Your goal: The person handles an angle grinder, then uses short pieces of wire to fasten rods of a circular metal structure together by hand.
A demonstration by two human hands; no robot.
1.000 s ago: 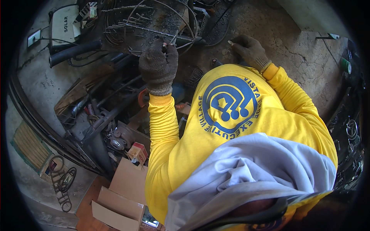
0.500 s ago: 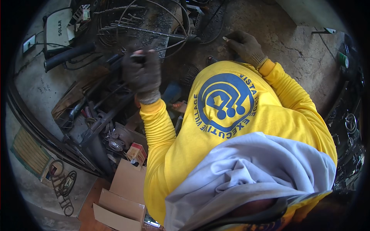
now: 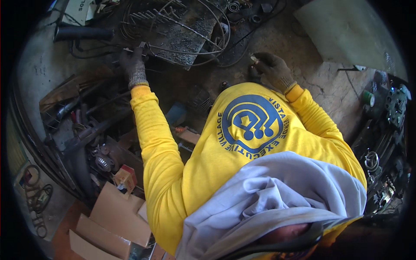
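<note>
My left hand (image 3: pixel 133 67), in a dark knit glove, reaches out at the left edge of a dark metal plate (image 3: pixel 184 47) strewn with grit. Its fingers are curled closed beside a small dark metal block (image 3: pixel 142 44) and a thin pale strip; what they grip I cannot make out. Over the plate lie bent wire loops (image 3: pixel 225 26) and a rod rack with short prongs (image 3: pixel 151 16). My right hand (image 3: pixel 274 71), gloved alike, is held over the concrete floor to the right of the plate. A small pale piece (image 3: pixel 253 58) is pinched at its fingertips.
Scrap metal and a small motor-like part (image 3: pixel 103 162) crowd the left side, above a small red-and-tan box (image 3: pixel 125 178) and an open cardboard box (image 3: pixel 117 212). A pale sheet panel (image 3: pixel 351 34) stands far right. Metal parts (image 3: pixel 383 151) and a green can (image 3: pixel 368 98) line the right edge.
My left hand has swung away from me and leftward to the plate's edge, its arm straightening. My right hand still holds the pale piece. The whole view has shifted a little.
</note>
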